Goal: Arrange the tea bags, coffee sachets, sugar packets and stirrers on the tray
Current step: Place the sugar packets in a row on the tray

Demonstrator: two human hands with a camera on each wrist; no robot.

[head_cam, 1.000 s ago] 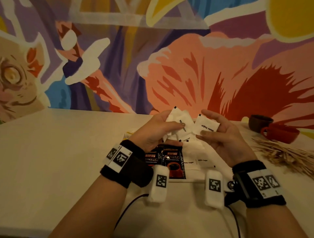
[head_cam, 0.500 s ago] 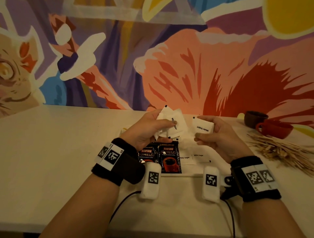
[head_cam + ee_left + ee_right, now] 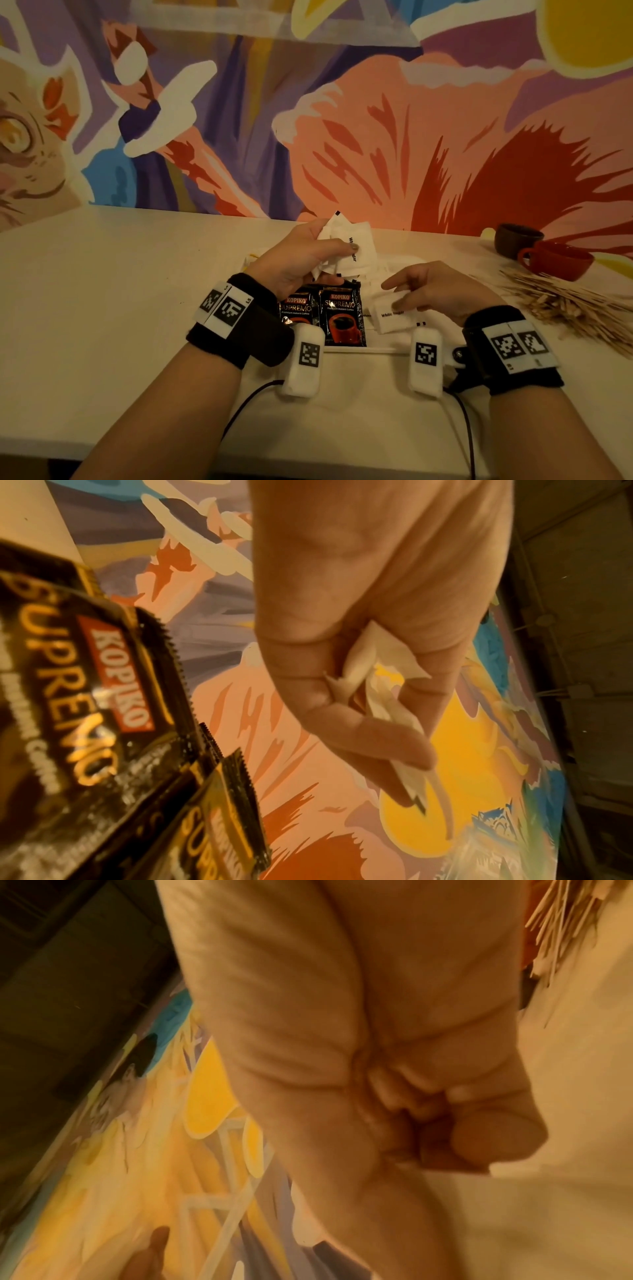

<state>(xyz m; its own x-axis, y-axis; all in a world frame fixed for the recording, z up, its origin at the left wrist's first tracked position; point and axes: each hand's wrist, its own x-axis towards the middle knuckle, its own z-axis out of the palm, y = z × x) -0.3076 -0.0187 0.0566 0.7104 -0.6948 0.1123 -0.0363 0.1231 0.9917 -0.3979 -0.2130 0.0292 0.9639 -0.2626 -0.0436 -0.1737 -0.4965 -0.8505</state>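
Note:
My left hand (image 3: 329,255) is raised over the white tray (image 3: 359,349) and grips a bunch of white sugar packets (image 3: 356,248); the left wrist view shows the sugar packets (image 3: 387,696) crumpled between thumb and fingers. My right hand (image 3: 394,294) is low over the tray's right part, pinching one sugar packet (image 3: 394,318) that lies on other white packets there. Two black Kopiko coffee sachets (image 3: 342,318) lie side by side on the tray's left part. The wooden stirrers (image 3: 565,308) form a loose pile on the table to the right.
A brown cup (image 3: 517,240) and a red cup (image 3: 555,262) stand behind the stirrers at the far right. The painted wall runs along the table's back edge. Bare white table (image 3: 120,291) stretches to the left of the tray.
My right hand has dropped from beside the left hand down to the tray with its single sugar packet. The left hand stays raised with its bunch.

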